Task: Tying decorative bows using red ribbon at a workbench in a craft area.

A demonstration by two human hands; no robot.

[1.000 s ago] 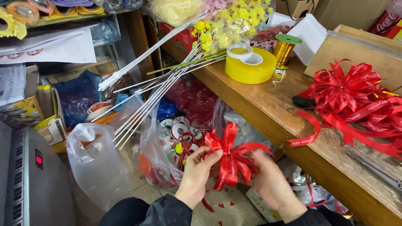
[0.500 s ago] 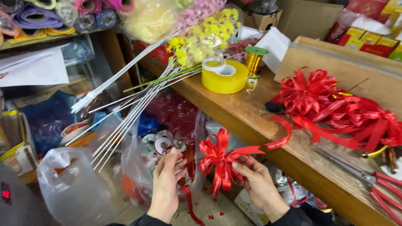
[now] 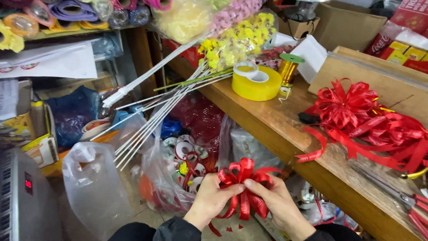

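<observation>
Below the edge of the wooden workbench [image 3: 267, 129], in the head view, both hands meet on a red ribbon bow [image 3: 244, 178]. The left hand [image 3: 210, 201] pinches the bow's left side, thumb and fingers closed on the loops; the right hand [image 3: 276, 203] closes on the middle from the right, fingertips pressed into the knot. The bow hangs in the air between them, just in front of the clear plastic bags [image 3: 165, 178] full of ribbon spools, with its tails trailing down past the wrists.

On the bench top lie a pile of finished red bows [image 3: 370, 120], a fat roll of yellow tape [image 3: 256, 82], a gold thread spool [image 3: 289, 67] just beside it, and red-handled scissors [image 3: 401, 196] at the near right. Long white stems of yellow fake flowers [image 3: 232, 44] slant out over the bags.

The risk, as I judge it, is the pinch slackening at the knot: the gathered loops would spring apart and the bow lose its shape, or drop among the scraps on the floor. The trailing tails could also snag on the bag edges.

The knot itself is covered by the fingers, so how it is tied cannot be made out. The scissors are cut off by the frame edge, and the bags' contents are only partly readable through the plastic.
</observation>
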